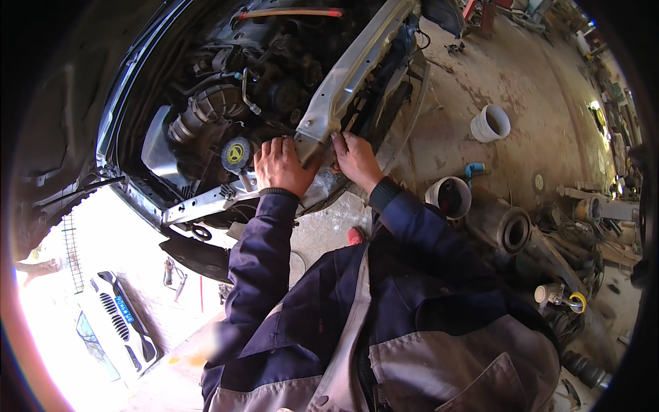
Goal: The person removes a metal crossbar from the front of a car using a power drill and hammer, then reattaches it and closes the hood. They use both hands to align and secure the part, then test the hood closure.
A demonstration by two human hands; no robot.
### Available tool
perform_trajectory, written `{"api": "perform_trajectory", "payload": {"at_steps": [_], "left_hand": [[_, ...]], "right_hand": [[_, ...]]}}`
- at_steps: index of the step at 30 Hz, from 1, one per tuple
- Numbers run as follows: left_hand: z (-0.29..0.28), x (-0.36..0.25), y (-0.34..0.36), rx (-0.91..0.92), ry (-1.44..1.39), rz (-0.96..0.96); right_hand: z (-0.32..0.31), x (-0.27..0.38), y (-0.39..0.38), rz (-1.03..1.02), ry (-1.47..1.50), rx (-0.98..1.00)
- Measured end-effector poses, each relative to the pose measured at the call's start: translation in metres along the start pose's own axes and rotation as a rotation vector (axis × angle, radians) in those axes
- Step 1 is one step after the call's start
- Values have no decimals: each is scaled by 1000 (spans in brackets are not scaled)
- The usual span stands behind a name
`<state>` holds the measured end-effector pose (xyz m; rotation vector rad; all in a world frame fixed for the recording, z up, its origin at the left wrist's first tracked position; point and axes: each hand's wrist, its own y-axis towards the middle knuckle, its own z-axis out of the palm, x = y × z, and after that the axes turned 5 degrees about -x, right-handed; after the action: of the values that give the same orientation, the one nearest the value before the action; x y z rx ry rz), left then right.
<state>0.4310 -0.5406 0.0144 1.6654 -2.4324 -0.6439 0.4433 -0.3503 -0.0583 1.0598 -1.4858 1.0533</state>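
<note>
Both my hands are at the front of a car's engine bay, where a silver metal crossbeam (343, 86) meets the front frame. My left hand (283, 165) lies over the beam's lower end, its fingers curled round the edge. Close on the right, my right hand (358, 162) is closed in a pinch at the beam's outer side. Whatever its fingertips hold is hidden. A black round cap (237, 154) with a yellow mark sits just left of my left hand. Beyond it, a ribbed air intake hose (209, 110) runs through the bay.
White buckets (490, 124) stand on the floor to the right, one (449, 197) with dark contents. A blue-ended object (473, 168) lies near them. Metal cylinders (511, 230) and loose parts crowd the lower right. A white car front (120, 319) appears at lower left.
</note>
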Motion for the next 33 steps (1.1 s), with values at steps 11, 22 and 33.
{"api": "perform_trajectory", "payload": {"at_steps": [11, 22, 33], "left_hand": [[3, 2, 0, 17, 34, 19], [5, 2, 0, -14, 39, 37], [6, 2, 0, -6, 27, 17]], "right_hand": [[-3, 18, -4, 204, 232, 48], [1, 8, -9, -274, -125, -291], [5, -15, -13, -163, 156, -168]]}}
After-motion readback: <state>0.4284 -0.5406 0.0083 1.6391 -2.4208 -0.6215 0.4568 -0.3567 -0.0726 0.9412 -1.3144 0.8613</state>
